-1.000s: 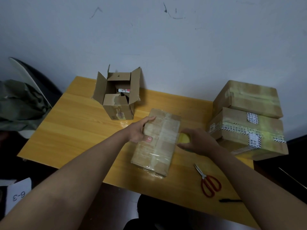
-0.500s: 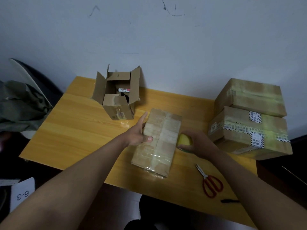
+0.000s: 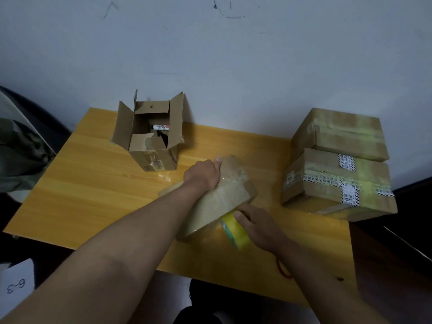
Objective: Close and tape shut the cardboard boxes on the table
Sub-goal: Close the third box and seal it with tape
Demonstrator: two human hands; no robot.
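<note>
A flat, closed cardboard box (image 3: 222, 199) wrapped in clear tape sits tilted at the middle of the wooden table (image 3: 93, 195). My left hand (image 3: 205, 175) grips its far left edge, fingers curled over the top. My right hand (image 3: 256, 226) holds a yellow tape roll (image 3: 233, 229) against the box's near right corner. An open box (image 3: 152, 134) with its flaps up stands at the back left, a small bottle inside. Two taped boxes (image 3: 339, 164) are stacked at the right.
Red scissor handles (image 3: 281, 268) peek out beside my right forearm near the front edge. A small dark mark (image 3: 340, 278) lies on the table's front right. A chair with a green cloth (image 3: 18, 150) stands left. A paper marked 6-3 (image 3: 16, 285) lies below left.
The flat box has turned and tipped, its right end swung toward me. My right hand with the tape roll moved nearer me, to the box's near corner. My left hand shifted up onto the far edge.
</note>
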